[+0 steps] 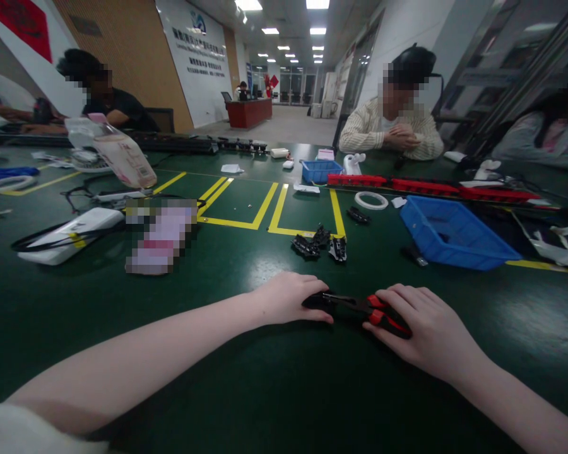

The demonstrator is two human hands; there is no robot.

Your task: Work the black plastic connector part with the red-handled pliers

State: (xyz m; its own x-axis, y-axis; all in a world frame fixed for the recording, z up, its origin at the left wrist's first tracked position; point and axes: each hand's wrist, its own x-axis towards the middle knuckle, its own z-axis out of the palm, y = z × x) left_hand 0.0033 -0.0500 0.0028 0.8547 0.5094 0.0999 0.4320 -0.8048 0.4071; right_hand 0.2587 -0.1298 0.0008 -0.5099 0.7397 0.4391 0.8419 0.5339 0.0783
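Note:
A pair of red-and-black pliers [360, 309] lies on the green table [246, 378] between my hands. My right hand [421, 331] is curled over the red handles and grips them. My left hand [288, 299] is closed around the black jaw end of the pliers; whatever small part sits under its fingers is hidden. Just beyond my hands lie a few small black parts [319, 243] near a yellow floor-tape corner.
A large blue bin [454, 233] stands at right, a smaller blue bin [319, 170] farther back, with a white tape ring [372, 200] and long red strips [426, 185]. At left lie a white device with a black cable [71, 233] and a bag [118, 154]. Three people sit around the table.

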